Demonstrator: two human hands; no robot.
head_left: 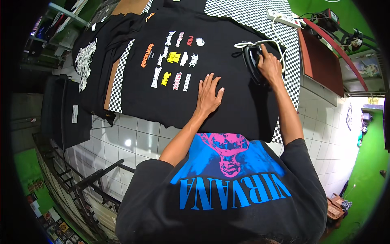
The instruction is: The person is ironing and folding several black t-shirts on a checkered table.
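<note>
A black T-shirt point(234, 100) with several coloured printed logos lies spread over a table with a black-and-white checkered cover point(292, 88). My left hand point(209, 94) rests on the cloth, palm down and fingers apart, to the right of the prints. Farther right, my right hand point(270, 64) grips the handle of a black electric iron point(251, 65), with one finger stretched forward. The iron sits on the shirt near its right side; its soleplate is hidden. A white cord point(283, 50) loops from the iron around the far side of my right hand.
A white power strip point(283, 19) lies at the table's far right. Another printed black garment point(106, 55) hangs over the left side. Below it stands a black bin point(68, 113). A dark metal rack point(91, 180) stands lower left, and a red-brown board point(320, 64) lies right of the table.
</note>
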